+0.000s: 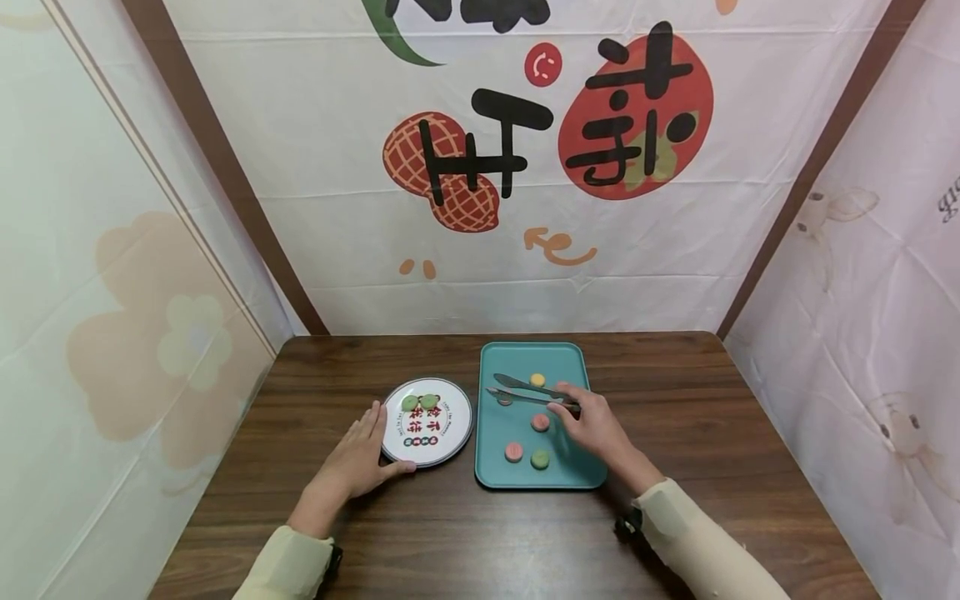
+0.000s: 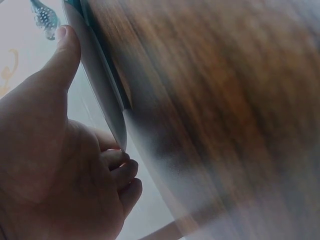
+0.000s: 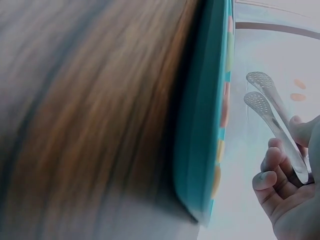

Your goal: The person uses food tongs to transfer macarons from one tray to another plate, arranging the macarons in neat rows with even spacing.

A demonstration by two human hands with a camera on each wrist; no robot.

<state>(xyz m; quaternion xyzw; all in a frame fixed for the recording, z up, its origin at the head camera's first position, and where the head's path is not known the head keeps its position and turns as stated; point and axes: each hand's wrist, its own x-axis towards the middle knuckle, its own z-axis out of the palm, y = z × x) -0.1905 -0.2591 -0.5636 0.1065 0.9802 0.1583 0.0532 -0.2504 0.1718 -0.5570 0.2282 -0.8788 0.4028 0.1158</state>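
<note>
My right hand point(image 1: 588, 421) holds metal tongs point(image 1: 528, 396) over the teal tray point(image 1: 491, 475). In the right wrist view the perforated tips of the tongs point(image 3: 265, 92) stand apart with nothing between them. On the tray sit several small macarons, among them a yellow one point(image 1: 537, 379), a pink one point(image 1: 513, 452) and a green one point(image 1: 540, 459). Two green macarons point(image 1: 428, 401) lie side by side on the round white plate point(image 1: 450, 446). My left hand point(image 1: 356, 458) rests against that plate's left edge, its fingers extended along the rim and the thumb at the near side.
Plate and tray stand close together on a dark wood table point(image 1: 420, 533), with a narrow gap between them. Behind the table hangs a white printed cloth point(image 1: 337, 250). More printed cloth flanks the left and right sides.
</note>
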